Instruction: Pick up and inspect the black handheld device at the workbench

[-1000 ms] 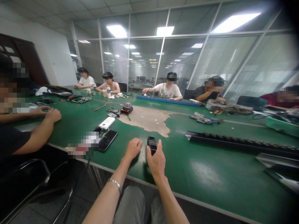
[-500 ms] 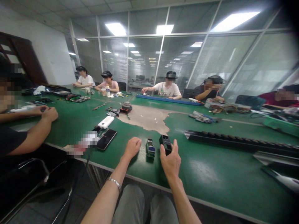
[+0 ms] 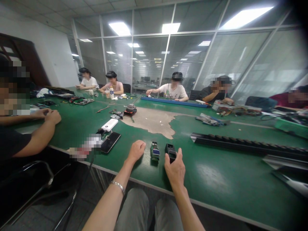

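Note:
My right hand (image 3: 176,165) grips the near end of a black plastic housing (image 3: 170,150) between thumb and fingers, its slotted face up. I cannot tell whether the housing rests on the table. Just left of it stands a small green circuit board assembly (image 3: 155,153) with a dark blue screen, touched by neither hand. My left hand (image 3: 137,150) lies on the table left of the board, its fingers curled into a loose fist. Whatever is inside that fist, if anything, is hidden.
The green table (image 3: 144,173) bears a black phone (image 3: 111,142) and a white power bank (image 3: 110,125) to the left. Ahead lies a brown sheet (image 3: 149,120); long black rails (image 3: 240,144) are on the right. A co-worker's hands (image 3: 51,116) are at far left.
My right hand has drawn the black housing slightly down and toward me. My left hand and the circuit board assembly stay in place; the view has shifted a little.

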Motion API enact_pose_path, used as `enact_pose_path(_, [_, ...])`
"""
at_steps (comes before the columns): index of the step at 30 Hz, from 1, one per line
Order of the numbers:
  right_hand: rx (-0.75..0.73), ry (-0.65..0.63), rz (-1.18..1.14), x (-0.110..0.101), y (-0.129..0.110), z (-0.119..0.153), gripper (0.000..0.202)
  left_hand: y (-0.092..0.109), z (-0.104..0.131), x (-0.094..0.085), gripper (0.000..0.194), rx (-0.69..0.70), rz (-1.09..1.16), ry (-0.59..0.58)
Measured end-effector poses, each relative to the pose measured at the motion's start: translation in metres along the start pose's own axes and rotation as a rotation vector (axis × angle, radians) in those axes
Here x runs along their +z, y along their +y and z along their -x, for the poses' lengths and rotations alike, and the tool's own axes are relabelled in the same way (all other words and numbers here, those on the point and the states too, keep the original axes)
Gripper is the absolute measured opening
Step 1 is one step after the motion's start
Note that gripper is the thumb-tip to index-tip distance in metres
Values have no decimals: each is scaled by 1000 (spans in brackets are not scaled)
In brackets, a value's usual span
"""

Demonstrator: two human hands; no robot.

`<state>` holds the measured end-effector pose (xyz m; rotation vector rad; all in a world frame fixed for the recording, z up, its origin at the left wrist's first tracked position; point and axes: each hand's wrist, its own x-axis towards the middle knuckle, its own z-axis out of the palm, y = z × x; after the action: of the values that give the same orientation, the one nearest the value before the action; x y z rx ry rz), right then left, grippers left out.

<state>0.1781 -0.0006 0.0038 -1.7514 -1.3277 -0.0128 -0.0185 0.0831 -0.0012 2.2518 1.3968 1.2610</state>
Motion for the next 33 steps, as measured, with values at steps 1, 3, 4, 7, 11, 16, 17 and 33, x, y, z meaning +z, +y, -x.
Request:
enact_pose_path(1, [-1,-9,1,0,1,0,79,0,0,0,32,1,0,1])
enact_pose_path(3, [-3,-24,4,1,2,1,82,1,0,0,32,0,1,1])
enact_pose_path(4, [-5,-25,7,2,3,2,84,1,0,0,32,0,1,3])
enact_pose_path(7, [-32,9,13,4,5,2,87,2,0,0,33,4,1,7])
enact_pose_path(11, [-81,50,-8,4,7,3,88,2,1,0,33,-2,-9,2])
enact_pose_path(16, [-79,41,-3,4,9,4,88,2,1,0,32,-9,-8,1])
enact_pose_path(17, [-75,39,-5,5,10,4,87,2,2,0,32,-13,-7,2])
enact_pose_path(33, [-95,21,-147,-9,-38,-4,76,-2,2,1,30,-35,11,12])
